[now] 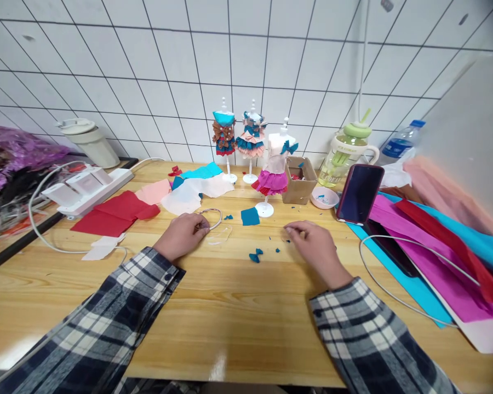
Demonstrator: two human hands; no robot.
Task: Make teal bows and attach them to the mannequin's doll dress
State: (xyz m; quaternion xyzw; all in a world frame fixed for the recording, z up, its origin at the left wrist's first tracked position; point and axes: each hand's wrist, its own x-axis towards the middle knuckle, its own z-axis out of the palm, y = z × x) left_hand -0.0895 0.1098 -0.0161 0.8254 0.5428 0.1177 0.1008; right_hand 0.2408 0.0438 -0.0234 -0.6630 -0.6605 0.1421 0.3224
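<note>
My left hand [183, 235] is closed at the fingertips on a thin, pale, ring-shaped loop [220, 216] near the table top. Just beside it lies a clear, thin-edged piece [219, 236]. Over the table to the right, my right hand [314, 246] has its fingers pinched together; whatever may be between them is too small to make out. Between the hands are a teal square of crepe paper [250, 216] and a small teal bow [255, 255]. Behind them stands a small white dress form [278, 148] in a pink ruffled skirt, a teal bow at its shoulder.
Two more dressed forms [224, 134] stand near the tiled wall. A cardboard box [301, 189], pink dish [324, 198], phone [359, 194] and green-lidded bottle [345, 153] are right of them. Red paper [115, 213] and a power strip [94, 191] lie left; coloured sheets [419, 251] lie right.
</note>
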